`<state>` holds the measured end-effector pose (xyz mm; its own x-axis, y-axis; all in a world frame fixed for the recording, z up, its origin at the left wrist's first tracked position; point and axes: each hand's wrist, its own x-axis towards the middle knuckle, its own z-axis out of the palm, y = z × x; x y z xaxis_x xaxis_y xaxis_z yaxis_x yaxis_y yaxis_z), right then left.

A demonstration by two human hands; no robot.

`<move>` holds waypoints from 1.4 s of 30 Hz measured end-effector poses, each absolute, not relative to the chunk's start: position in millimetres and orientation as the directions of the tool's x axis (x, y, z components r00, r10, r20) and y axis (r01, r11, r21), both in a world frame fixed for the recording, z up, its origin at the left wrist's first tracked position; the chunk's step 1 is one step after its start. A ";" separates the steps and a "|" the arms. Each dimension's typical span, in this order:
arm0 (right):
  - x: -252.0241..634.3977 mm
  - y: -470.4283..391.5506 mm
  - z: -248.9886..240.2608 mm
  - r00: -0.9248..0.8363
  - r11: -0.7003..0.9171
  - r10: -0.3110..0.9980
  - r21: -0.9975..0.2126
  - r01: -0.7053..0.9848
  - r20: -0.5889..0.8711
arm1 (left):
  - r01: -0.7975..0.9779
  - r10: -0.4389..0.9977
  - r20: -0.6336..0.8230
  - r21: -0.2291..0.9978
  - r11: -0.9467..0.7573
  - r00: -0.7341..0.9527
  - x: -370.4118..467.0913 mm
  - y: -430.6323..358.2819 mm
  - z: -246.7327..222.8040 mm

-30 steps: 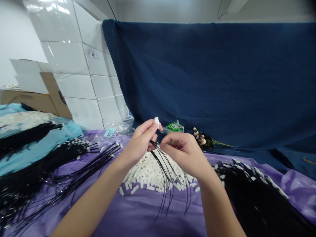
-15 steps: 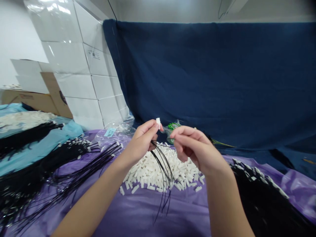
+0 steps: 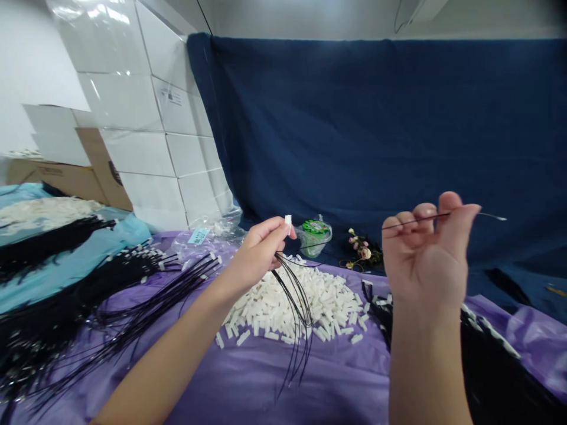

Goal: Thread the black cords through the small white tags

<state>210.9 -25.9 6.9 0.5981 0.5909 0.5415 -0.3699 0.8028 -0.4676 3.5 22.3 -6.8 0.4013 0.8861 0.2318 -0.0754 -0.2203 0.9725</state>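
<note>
Tub of clear plastic (image 3: 315,237), green-topped, contents indistinct, stands far; left hand (image 3: 260,248) grips one small white plastic block (image 3: 288,220), right hand (image 3: 427,257) one thin black wire (image 3: 401,224).

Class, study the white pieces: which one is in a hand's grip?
The white piece pinched in the left hand, raised clear of the pile; the pile's pieces lie heaped on the purple sheet.

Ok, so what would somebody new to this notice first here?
Probably the big dark blue cloth spread across the background. Next, the heap of small white pieces in the middle of the purple sheet, and the thin black wire held up in the right grip.
</note>
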 end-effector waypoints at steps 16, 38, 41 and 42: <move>170.3 -42.2 0.3 0.101 0.583 0.732 -0.696 0.419 0.674 | -0.113 0.827 0.327 0.944 -0.311 0.457 2.4 18.2 -11.0; 173.1 -36.9 -4.3 0.008 0.618 0.744 -0.692 0.374 0.668 | -0.032 0.792 0.375 0.911 -0.411 0.483 1.8 14.5 -10.2; 173.6 -36.6 -5.4 0.004 0.608 0.760 -0.713 0.348 0.650 | -0.024 0.786 0.378 0.907 -0.421 0.489 2.1 13.5 -9.4; 173.7 -36.6 -5.6 0.003 0.604 0.763 -0.715 0.351 0.646 | -0.023 0.784 0.375 0.907 -0.420 0.494 2.3 13.2 -9.3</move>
